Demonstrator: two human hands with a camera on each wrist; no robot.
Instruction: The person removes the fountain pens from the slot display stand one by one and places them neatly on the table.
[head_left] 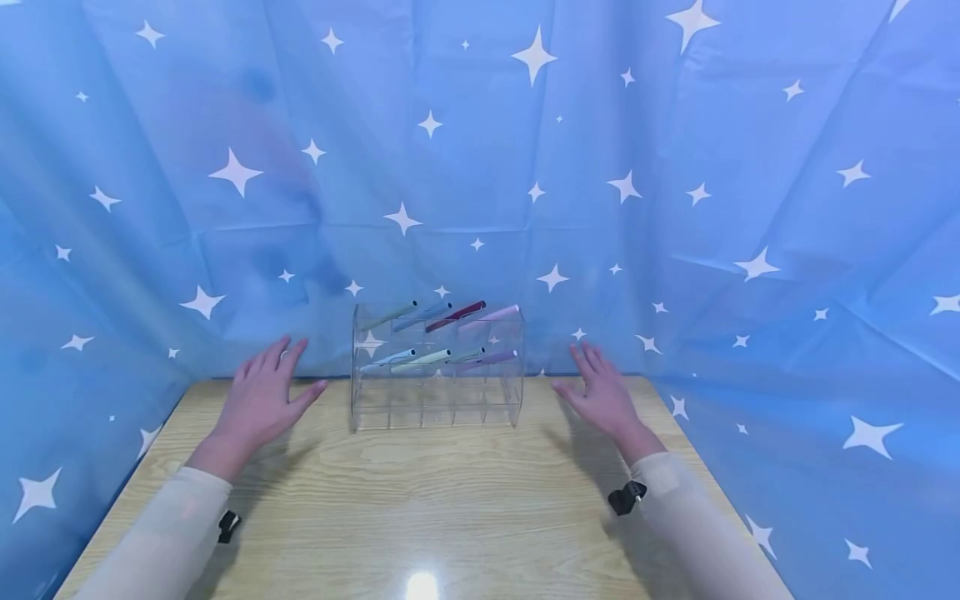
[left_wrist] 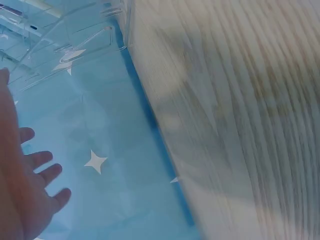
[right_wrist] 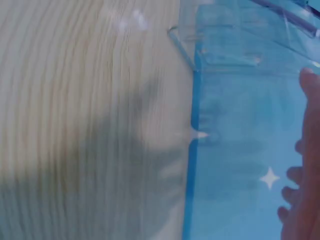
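A clear acrylic pen rack [head_left: 435, 392] with divided compartments stands near the back edge of the table. Several pens lie slanted in it in two rows, among them a dark red pen [head_left: 456, 317] in the upper row and a purple pen [head_left: 491, 359] in the lower. To the rack's left, my left hand [head_left: 262, 396] hovers with fingers spread and holds nothing. On the other side, my right hand [head_left: 603, 400] is likewise spread and apart from the rack. Both wrist views show part of the rack [left_wrist: 95, 45] beyond the fingers.
The wooden table [head_left: 450, 500] has light grain and a bright reflection at its front. A blue curtain [head_left: 480, 167] with white stars hangs behind it and along both sides. Black straps with small devices sit at both wrists.
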